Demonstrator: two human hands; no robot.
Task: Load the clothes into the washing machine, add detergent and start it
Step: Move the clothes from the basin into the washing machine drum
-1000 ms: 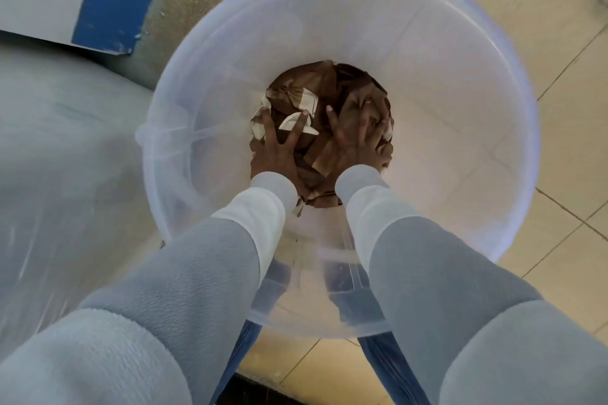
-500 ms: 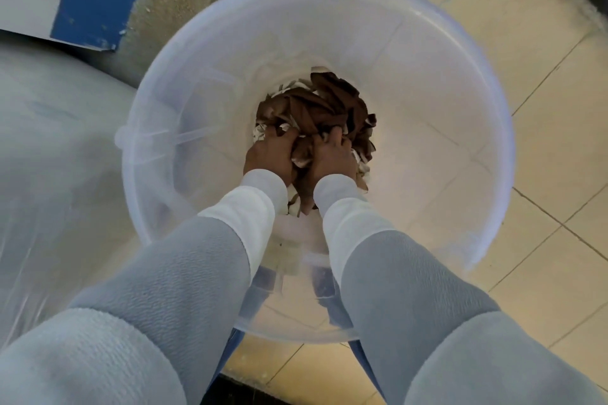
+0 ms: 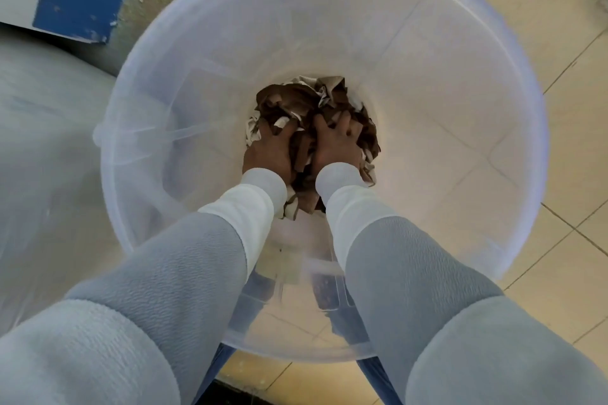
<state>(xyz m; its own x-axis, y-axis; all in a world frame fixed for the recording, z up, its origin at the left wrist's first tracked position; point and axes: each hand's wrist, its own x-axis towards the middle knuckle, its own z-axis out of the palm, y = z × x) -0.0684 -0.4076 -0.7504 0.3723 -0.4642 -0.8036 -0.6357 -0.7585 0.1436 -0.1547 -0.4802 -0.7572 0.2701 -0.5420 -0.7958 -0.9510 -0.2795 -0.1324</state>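
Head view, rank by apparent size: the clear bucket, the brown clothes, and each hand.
1. clear bucket
2. brown clothes, partly hidden by the hands
3. left hand and right hand look about alike, so I won't rank them.

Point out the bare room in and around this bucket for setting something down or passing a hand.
Free: the tiled floor right of the bucket; inside, its bare walls beyond and beside the clothes leave room to pass a hand. Crowded: the bucket's bottom, filled by the clothes, with the left hand and right hand gripping them.
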